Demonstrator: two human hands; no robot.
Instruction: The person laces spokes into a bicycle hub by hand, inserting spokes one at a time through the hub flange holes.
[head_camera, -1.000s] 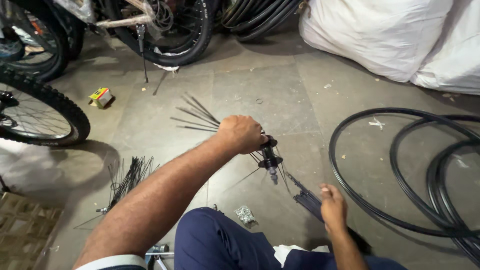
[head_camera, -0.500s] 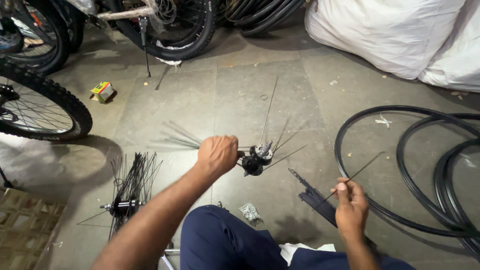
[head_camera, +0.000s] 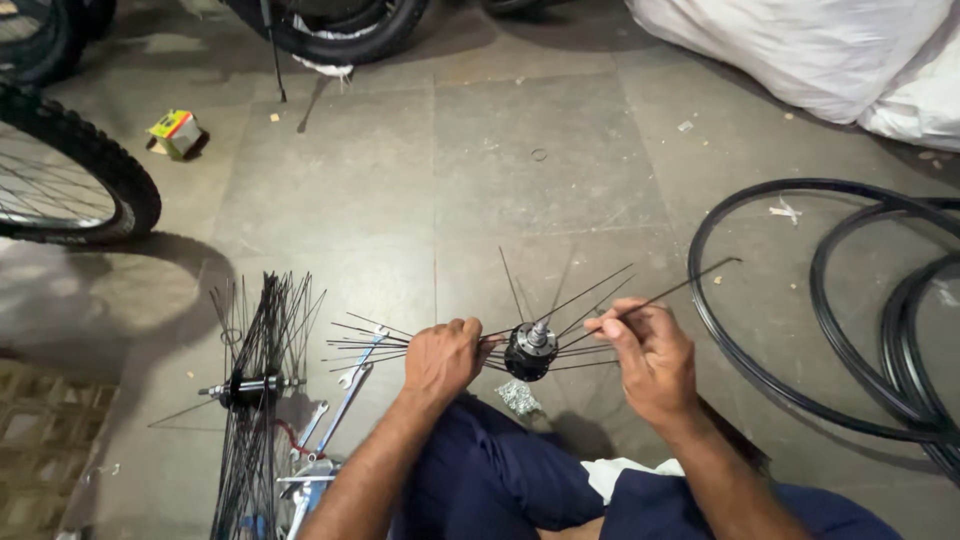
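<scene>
— What sort of floor is this?

— Large grey stone slabs (head_camera: 540, 160), dusty and stained, with visible joints. A small washer-like ring lies on one slab, and bits of paper litter sit near the right side.

— And where is the hub?

— The black wheel hub (head_camera: 530, 350) is held just above the floor near the bottom edge of the view, over the person's blue-trousered knees. Thin spokes fan out from it to both sides.

— What are the hands doing?

— The left hand (head_camera: 443, 357) is closed around the hub's left side and the spokes there. The right hand (head_camera: 650, 360) has its fingers pinched on a single spoke (head_camera: 680, 290) that slants up to the right from the hub.

— What surrounds them?

— At the floor's left, a second hub with a bundle of spokes (head_camera: 255, 385) stands upright, with spanners (head_camera: 345, 385) lying just beside it. Black rims (head_camera: 800, 300) lie flat at the right edge. A bicycle tyre (head_camera: 90, 170) enters from the left edge, another wheel stands at the top edge, and white sacks (head_camera: 800, 50) fill the top right corner. A small coloured box (head_camera: 175, 132) lies near the top left.
</scene>
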